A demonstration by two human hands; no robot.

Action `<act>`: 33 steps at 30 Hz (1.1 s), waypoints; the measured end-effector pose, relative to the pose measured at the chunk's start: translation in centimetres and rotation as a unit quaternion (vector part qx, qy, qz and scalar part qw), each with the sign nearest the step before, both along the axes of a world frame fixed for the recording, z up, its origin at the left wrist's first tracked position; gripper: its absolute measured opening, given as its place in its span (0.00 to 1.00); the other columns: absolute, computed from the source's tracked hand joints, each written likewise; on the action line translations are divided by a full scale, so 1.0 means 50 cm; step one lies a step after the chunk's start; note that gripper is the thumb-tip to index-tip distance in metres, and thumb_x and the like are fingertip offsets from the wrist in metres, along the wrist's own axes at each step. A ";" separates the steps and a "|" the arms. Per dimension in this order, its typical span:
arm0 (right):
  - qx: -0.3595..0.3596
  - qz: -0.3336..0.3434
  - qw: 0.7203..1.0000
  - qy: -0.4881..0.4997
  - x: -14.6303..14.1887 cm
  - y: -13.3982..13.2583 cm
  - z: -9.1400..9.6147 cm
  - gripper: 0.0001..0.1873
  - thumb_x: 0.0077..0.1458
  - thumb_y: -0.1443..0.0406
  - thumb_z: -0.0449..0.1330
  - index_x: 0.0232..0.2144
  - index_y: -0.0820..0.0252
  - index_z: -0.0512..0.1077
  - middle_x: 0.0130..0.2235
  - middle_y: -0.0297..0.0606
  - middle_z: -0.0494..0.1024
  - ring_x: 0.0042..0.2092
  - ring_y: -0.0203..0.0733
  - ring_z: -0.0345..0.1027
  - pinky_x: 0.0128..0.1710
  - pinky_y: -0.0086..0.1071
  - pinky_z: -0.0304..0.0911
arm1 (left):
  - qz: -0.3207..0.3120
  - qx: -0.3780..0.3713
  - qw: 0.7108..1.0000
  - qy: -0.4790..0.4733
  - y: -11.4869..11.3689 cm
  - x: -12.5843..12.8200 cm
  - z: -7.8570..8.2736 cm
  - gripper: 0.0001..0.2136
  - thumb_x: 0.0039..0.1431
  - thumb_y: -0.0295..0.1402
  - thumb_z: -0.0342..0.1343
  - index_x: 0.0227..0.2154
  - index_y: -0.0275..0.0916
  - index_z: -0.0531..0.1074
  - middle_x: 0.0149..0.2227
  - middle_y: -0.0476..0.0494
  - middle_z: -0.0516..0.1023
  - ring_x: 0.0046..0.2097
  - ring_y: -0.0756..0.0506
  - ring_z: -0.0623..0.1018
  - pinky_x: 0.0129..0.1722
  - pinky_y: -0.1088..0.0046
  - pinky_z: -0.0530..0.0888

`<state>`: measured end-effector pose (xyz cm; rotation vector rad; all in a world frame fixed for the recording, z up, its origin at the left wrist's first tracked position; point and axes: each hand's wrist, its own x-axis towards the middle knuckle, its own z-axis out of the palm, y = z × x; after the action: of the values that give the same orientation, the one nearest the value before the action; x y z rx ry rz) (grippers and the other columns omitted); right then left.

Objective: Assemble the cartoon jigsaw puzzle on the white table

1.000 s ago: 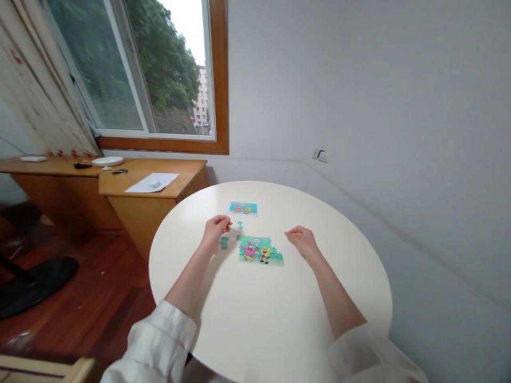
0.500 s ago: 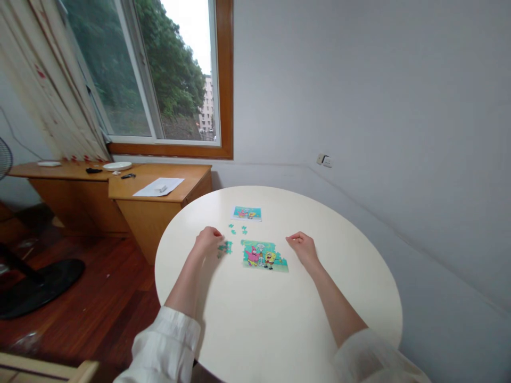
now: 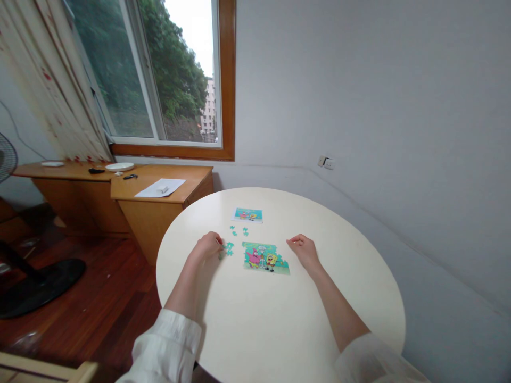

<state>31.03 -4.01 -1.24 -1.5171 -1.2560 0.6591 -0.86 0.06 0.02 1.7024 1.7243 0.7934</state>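
A small cartoon jigsaw puzzle [image 3: 266,257], mostly assembled, lies in the middle of a round cream table [image 3: 279,330]. My left hand [image 3: 207,247] rests just left of it, fingers curled and pinching at a teal loose piece [image 3: 228,248]. Two more loose pieces [image 3: 238,231] lie a little farther back. Right of the puzzle, my right hand [image 3: 304,249] sits on the table with its fingers curled in, and nothing shows in it. A small reference picture card [image 3: 248,215] lies beyond the pieces.
Wooden cabinets [image 3: 155,207] stand to the left under a window, carrying a sheet of paper [image 3: 160,187] and a white plate [image 3: 119,166]. A fan base [image 3: 35,284] sits on the wooden floor. Grey walls close in behind and to the right of the table.
My left hand has come down from the far loose pieces to the teal piece beside the puzzle. My right hand has stayed where it was. The view has shifted slightly.
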 end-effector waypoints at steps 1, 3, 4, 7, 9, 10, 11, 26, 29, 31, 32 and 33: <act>0.000 0.002 1.000 -0.001 0.000 0.000 0.000 0.16 0.37 0.53 0.60 0.20 0.58 0.63 0.15 0.27 0.61 0.19 0.31 0.49 0.20 0.28 0.45 | 0.008 -0.002 1.000 0.028 -0.001 0.002 0.003 0.06 0.30 0.22 0.59 0.15 0.38 0.71 0.17 0.48 0.70 0.24 0.47 0.70 0.27 0.75 0.64; -0.001 0.005 1.000 -0.003 0.000 0.001 0.000 0.16 0.37 0.52 0.60 0.20 0.58 0.63 0.15 0.27 0.61 0.19 0.31 0.49 0.21 0.28 0.45 | 0.019 -0.004 0.997 0.068 -0.005 0.007 0.010 0.06 0.31 0.22 0.58 0.16 0.38 0.71 0.18 0.47 0.71 0.25 0.47 0.71 0.27 0.74 0.64; -0.003 0.006 1.000 -0.004 0.000 0.002 -0.001 0.17 0.36 0.52 0.60 0.20 0.58 0.63 0.15 0.27 0.61 0.19 0.31 0.49 0.21 0.28 0.45 | 0.019 -0.004 0.998 0.067 -0.007 0.009 0.014 0.06 0.31 0.22 0.57 0.16 0.38 0.71 0.18 0.47 0.71 0.25 0.47 0.71 0.27 0.74 0.64; -0.005 0.006 1.000 -0.009 0.001 0.004 -0.003 0.17 0.35 0.51 0.60 0.20 0.58 0.63 0.14 0.26 0.60 0.18 0.32 0.48 0.21 0.28 0.45 | 0.009 -0.011 0.999 0.047 -0.014 0.011 0.027 0.05 0.31 0.22 0.57 0.16 0.38 0.71 0.18 0.47 0.71 0.25 0.47 0.71 0.26 0.74 0.64; -0.005 0.007 1.000 -0.008 0.001 0.005 -0.005 0.17 0.35 0.51 0.60 0.20 0.57 0.63 0.14 0.26 0.60 0.18 0.32 0.48 0.21 0.29 0.45 | -0.007 -0.026 0.999 0.039 -0.019 0.011 0.036 0.04 0.31 0.24 0.58 0.15 0.37 0.71 0.17 0.47 0.71 0.24 0.47 0.70 0.25 0.75 0.63; -0.005 0.008 1.000 -0.006 0.002 0.006 -0.006 0.17 0.35 0.52 0.60 0.20 0.58 0.63 0.14 0.26 0.60 0.19 0.32 0.48 0.21 0.28 0.45 | -0.019 -0.037 0.998 0.037 -0.021 0.010 0.040 0.03 0.31 0.25 0.59 0.15 0.37 0.71 0.17 0.48 0.71 0.23 0.48 0.69 0.24 0.75 0.63; -0.005 0.009 1.000 -0.005 0.002 0.006 -0.007 0.17 0.35 0.52 0.59 0.20 0.58 0.63 0.14 0.27 0.60 0.19 0.32 0.49 0.21 0.28 0.45 | -0.033 -0.051 0.998 0.036 -0.025 0.009 0.045 0.03 0.30 0.26 0.59 0.15 0.37 0.71 0.16 0.48 0.71 0.22 0.48 0.69 0.23 0.76 0.62; -0.008 0.022 1.000 -0.001 0.002 0.006 -0.006 0.15 0.36 0.54 0.60 0.20 0.58 0.63 0.14 0.26 0.59 0.18 0.30 0.47 0.19 0.28 0.43 | -0.129 -0.105 0.983 0.074 -0.054 0.003 0.074 0.06 0.27 0.25 0.58 0.16 0.38 0.72 0.18 0.50 0.71 0.21 0.50 0.67 0.21 0.77 0.60; -0.005 0.018 1.000 0.001 0.004 0.010 -0.010 0.16 0.35 0.53 0.60 0.20 0.59 0.63 0.14 0.26 0.60 0.18 0.30 0.47 0.19 0.28 0.43 | -0.149 -0.082 0.982 0.076 -0.052 0.004 0.074 0.06 0.28 0.24 0.58 0.17 0.37 0.71 0.18 0.52 0.70 0.22 0.51 0.67 0.22 0.78 0.60; 0.003 0.013 1.000 0.004 0.005 0.012 -0.013 0.18 0.34 0.52 0.61 0.19 0.59 0.64 0.13 0.26 0.59 0.17 0.30 0.46 0.19 0.28 0.42 | -0.165 -0.077 0.980 0.081 -0.053 0.005 0.076 0.06 0.31 0.24 0.57 0.18 0.36 0.70 0.19 0.52 0.70 0.23 0.52 0.66 0.23 0.78 0.60; 0.007 0.012 1.000 0.006 0.005 0.013 -0.013 0.18 0.33 0.51 0.61 0.19 0.59 0.64 0.12 0.26 0.59 0.17 0.30 0.46 0.19 0.28 0.42 | -0.171 -0.078 0.979 0.081 -0.054 0.006 0.076 0.05 0.32 0.25 0.56 0.19 0.36 0.70 0.19 0.53 0.69 0.23 0.52 0.66 0.23 0.78 0.60; 0.010 0.012 1.000 0.008 0.005 0.013 -0.014 0.18 0.33 0.51 0.62 0.18 0.59 0.64 0.12 0.25 0.59 0.17 0.30 0.46 0.19 0.28 0.42 | -0.175 -0.079 0.979 0.076 -0.054 0.006 0.077 0.05 0.33 0.25 0.56 0.19 0.36 0.69 0.19 0.53 0.69 0.23 0.52 0.65 0.23 0.78 0.60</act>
<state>31.28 -3.34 -1.93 -1.4787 -1.2668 0.6710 -0.55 -2.65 3.84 1.9200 1.4772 0.3660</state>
